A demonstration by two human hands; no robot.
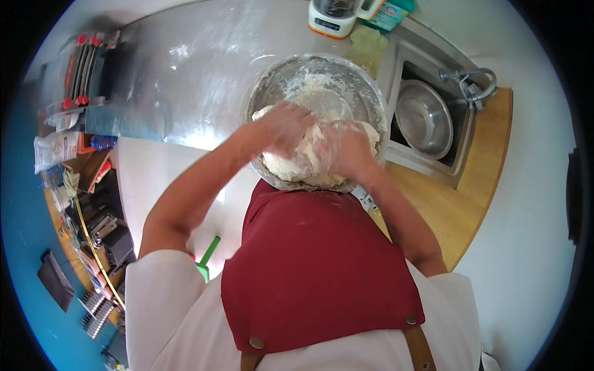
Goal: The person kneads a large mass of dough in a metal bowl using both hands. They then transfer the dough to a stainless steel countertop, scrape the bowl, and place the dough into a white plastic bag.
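Note:
A large metal bowl stands at the edge of the steel worktop, against my red apron. Pale dough fills its near half, with loose flour and smears on the far wall. My left hand is on the dough from the left side, its fingers blurred. From the right, my right hand presses into the dough close beside it, coated in flour and also blurred. Both hands are inside the bowl, and the fingertips are partly hidden in the dough.
The steel worktop extends left, with flour marks. Behind the bowl are a blender, a green bottle and a yellowish cloth. At right, a sink with a faucet holds a metal basin. Crowded shelves line the left.

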